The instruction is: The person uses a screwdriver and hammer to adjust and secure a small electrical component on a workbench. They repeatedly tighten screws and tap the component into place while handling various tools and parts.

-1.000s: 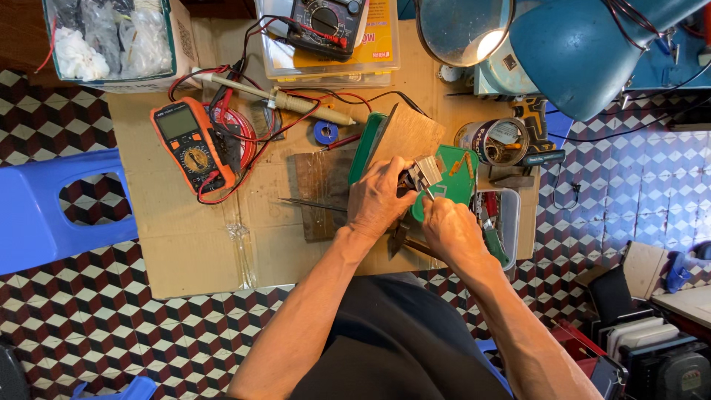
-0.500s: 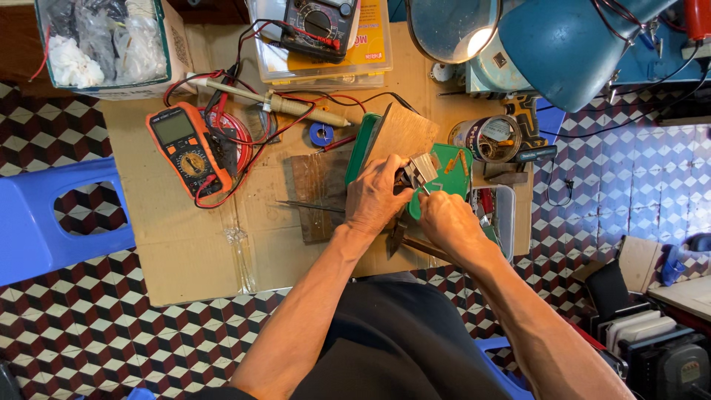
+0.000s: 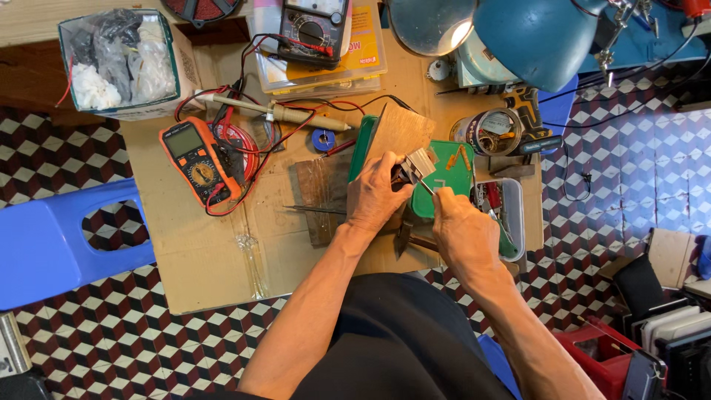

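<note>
My left hand [image 3: 376, 194] grips a small grey metal part [image 3: 416, 164] and holds it over the green tray [image 3: 453, 175] on the cardboard-covered table [image 3: 192, 244]. My right hand [image 3: 463, 235] is closed around a thin tool [image 3: 428, 187] whose tip touches the grey part. A brown board [image 3: 400, 130] leans just behind the hands. A pair of dark pliers [image 3: 402, 235] lies under and between my wrists.
An orange multimeter [image 3: 198, 160] with red and black leads lies at left, a soldering iron [image 3: 285, 112] behind it. A box of rags [image 3: 118, 63], a black meter [image 3: 309, 31], a blue lamp [image 3: 533, 41], a tin can [image 3: 490, 132] and a parts bin [image 3: 505, 215] ring the table. A blue stool [image 3: 59, 244] stands left.
My hands stay together over the green tray with only small shifts. The view has drifted slightly; the tool tip remains on the grey part.
</note>
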